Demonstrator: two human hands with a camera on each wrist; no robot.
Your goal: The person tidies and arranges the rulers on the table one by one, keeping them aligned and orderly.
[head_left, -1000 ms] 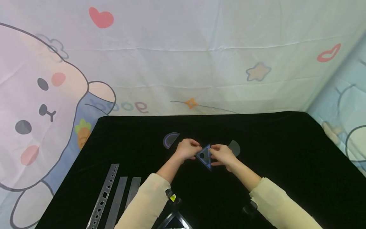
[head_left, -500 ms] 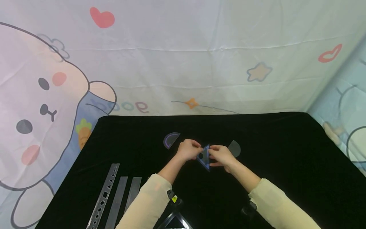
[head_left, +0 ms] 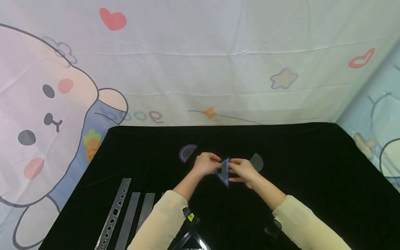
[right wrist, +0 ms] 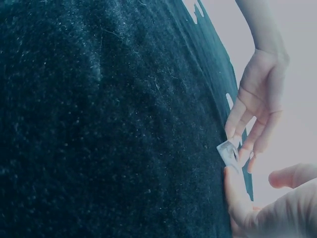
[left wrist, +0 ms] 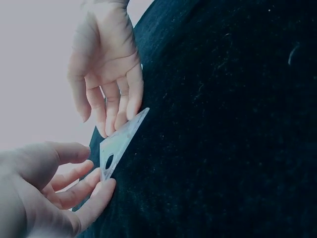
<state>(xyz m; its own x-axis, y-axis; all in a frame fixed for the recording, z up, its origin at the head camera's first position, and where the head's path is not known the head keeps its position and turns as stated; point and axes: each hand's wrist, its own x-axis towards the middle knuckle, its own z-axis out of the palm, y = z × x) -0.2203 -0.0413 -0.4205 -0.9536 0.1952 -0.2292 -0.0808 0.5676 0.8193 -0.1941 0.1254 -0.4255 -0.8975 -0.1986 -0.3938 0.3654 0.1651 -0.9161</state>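
Note:
A small clear set square with blue edges (head_left: 223, 172) lies on the black cloth between the hands, one corner pointing left. From its left side my left hand (head_left: 205, 164) touches it with its fingertips; in the left wrist view the thumb stands apart from the plastic. My right hand (head_left: 243, 170) rests its fingertips along the right edge, its thumb also apart in the right wrist view. Behind the left hand lies a protractor with a purple arc (head_left: 186, 153). Partly behind the right hand is a clear semicircular piece (head_left: 257, 162), its markings too faint to tell.
Left of the left arm lie a stencil ruler with cut-out shapes (head_left: 113, 213) and two plain rulers, one grey ruler (head_left: 129, 217) fully visible beside it. A larger set square (head_left: 201, 241) shows at the front edge. A printed curtain (head_left: 203, 69) hangs behind the black cloth (head_left: 306, 156).
The set square has shifted slightly to the left and turned a little, its right edge now nearly vertical in the head view. Both hands stay at its sides.

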